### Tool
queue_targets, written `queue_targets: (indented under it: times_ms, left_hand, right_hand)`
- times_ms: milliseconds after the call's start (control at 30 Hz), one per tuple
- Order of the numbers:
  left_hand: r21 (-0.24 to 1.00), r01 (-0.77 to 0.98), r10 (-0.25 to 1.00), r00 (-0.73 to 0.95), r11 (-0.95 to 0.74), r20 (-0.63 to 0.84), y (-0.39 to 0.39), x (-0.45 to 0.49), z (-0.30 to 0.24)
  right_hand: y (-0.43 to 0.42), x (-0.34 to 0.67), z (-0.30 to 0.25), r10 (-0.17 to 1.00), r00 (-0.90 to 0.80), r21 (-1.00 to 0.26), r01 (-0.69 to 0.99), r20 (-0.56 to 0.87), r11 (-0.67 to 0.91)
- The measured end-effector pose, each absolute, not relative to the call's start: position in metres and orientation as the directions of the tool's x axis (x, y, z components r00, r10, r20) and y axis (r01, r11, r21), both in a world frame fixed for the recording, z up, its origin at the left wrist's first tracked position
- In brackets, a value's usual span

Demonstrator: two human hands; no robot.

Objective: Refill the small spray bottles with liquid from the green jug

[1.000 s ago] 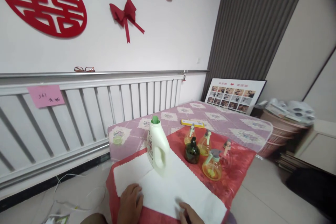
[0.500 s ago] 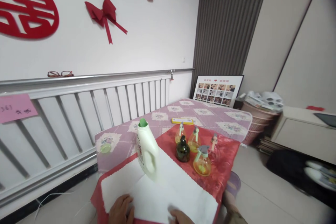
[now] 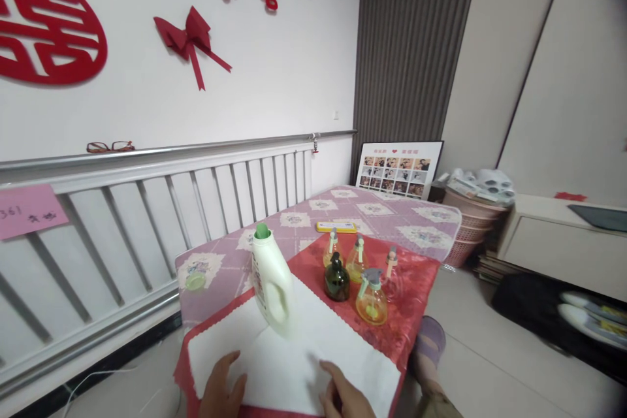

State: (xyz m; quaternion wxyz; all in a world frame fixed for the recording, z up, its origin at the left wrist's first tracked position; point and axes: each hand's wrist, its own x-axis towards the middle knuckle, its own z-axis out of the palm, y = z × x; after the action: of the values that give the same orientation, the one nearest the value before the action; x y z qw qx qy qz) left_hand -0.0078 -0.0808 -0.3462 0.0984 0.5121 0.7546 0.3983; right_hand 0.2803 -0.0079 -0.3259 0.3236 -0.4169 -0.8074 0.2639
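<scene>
My left hand [image 3: 223, 388] is over the near left part of a white sheet [image 3: 313, 366], thumb and fingers apart and holding nothing. Across from it, my right hand [image 3: 345, 393] hovers at the sheet's near right part, fingers partly curled and also without anything in them. Beyond both hands stands a pale green handled jug [image 3: 274, 290] with an uncapped green neck. To its right, a dark green pump bottle [image 3: 336, 281] and an orange-tinted bottle with a grey top [image 3: 372, 304] rest on a red cloth [image 3: 414, 287].
More small bottles, including a yellowish bottle [image 3: 357, 268], stand behind. A light green cap [image 3: 196, 281] lies on the flowered tablecloth [image 3: 220, 304]. A yellow-edged case [image 3: 336, 227] is farther back. The radiator [image 3: 196, 202] borders the left side; a foot in a purple slipper [image 3: 431, 339] is lower right.
Both hands have risen a little into view, and the right hand's fingers show more. The camera view has shifted slightly. The jug and bottles stay in place.
</scene>
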Motion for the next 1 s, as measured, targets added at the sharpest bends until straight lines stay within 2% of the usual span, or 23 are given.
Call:
queue_targets:
  times_ms: [100, 200, 300, 467, 567, 700, 900, 1000]
  left_hand:
    - [0.774, 0.625, 0.843, -0.465, 0.097, 0.270, -0.079, 0.015, -0.295]
    - [0.752, 0.660, 0.859, -0.391, 0.012, 0.330, -0.076, 0.050, -0.234]
    - [0.664, 0.743, 0.866, -0.386, 0.088, 0.317, -0.071, 0.081, -0.185]
    - [0.461, 0.867, 0.804, -0.405, 0.187, 0.435, -0.061, 0.100, -0.144]
    - [0.405, 0.893, 0.780, -0.392, 0.195, 0.488, -0.057, 0.100, -0.140]
    - [0.389, 0.903, 0.794, -0.367, 0.181, 0.484, -0.056, 0.100, -0.151]
    - [0.507, 0.850, 0.893, -0.332, 0.143, 0.304, -0.063, 0.096, -0.203]
    - [0.519, 0.848, 0.935, -0.265, 0.110, 0.236, -0.069, 0.085, -0.245]
  right_hand:
    - [0.005, 0.280, -0.274, 0.851, -0.406, -0.673, 0.530, 0.334, 0.516]
    - [0.013, 0.271, -0.221, 0.821, -0.369, -0.576, 0.587, 0.436, 0.569]
    - [0.019, 0.261, -0.180, 0.754, -0.347, -0.440, 0.647, 0.558, 0.623]
    - [0.025, 0.255, -0.144, 0.690, -0.286, -0.303, 0.741, 0.665, 0.599]
    - [0.025, 0.255, -0.143, 0.693, -0.279, -0.284, 0.763, 0.665, 0.580]
    - [0.022, 0.253, -0.165, 0.711, -0.313, -0.265, 0.774, 0.630, 0.575]
    - [0.012, 0.257, -0.218, 0.743, -0.465, -0.266, 0.731, 0.481, 0.629]
    - [0.012, 0.265, -0.245, 0.767, -0.479, -0.347, 0.697, 0.426, 0.628]
